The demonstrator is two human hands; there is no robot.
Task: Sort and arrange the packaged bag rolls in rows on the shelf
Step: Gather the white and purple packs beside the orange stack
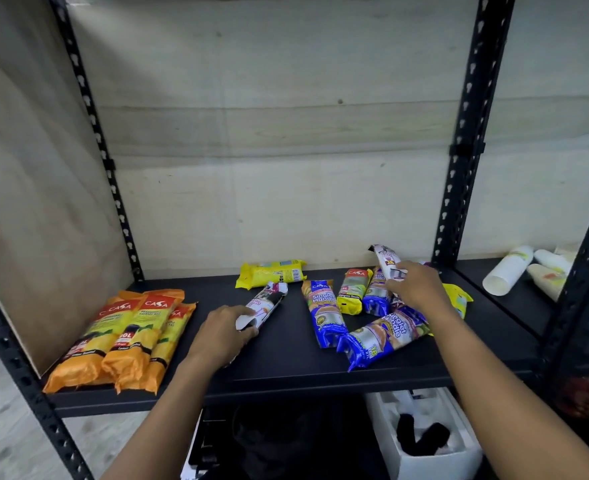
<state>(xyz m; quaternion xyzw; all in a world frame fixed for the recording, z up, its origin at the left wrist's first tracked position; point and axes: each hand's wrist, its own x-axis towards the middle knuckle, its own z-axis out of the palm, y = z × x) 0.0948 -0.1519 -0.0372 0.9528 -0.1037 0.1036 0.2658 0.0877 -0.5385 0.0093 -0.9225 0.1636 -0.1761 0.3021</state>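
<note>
A person sorts packaged bag rolls on a black metal shelf [286,382]. The left hand [222,332] closes its grip around the near end of a white-and-black roll [263,308] lying at mid-shelf, while the right hand [416,287] wraps its grip on a second white roll [388,263], tilted up out of the jumble at the right. Three orange packs [123,337] already lie side by side at the shelf's left end, a finished-looking row. The step in hand appears to be pairing the two white rolls; it would go best by lifting the right one clear rather than dragging it, then laying both parallel in the bare stretch just right of the orange row. In the way sit three blue rolls [324,315], one lying crosswise near the front edge and liable to be nudged off. A small yellow-and-green roll [353,292] stands among them, a yellow pack [272,273] lies by the back wall, and another yellow pack [459,299] shows behind the right wrist. White cup stacks [508,270] rest on the neighbouring shelf, well apart.
</note>
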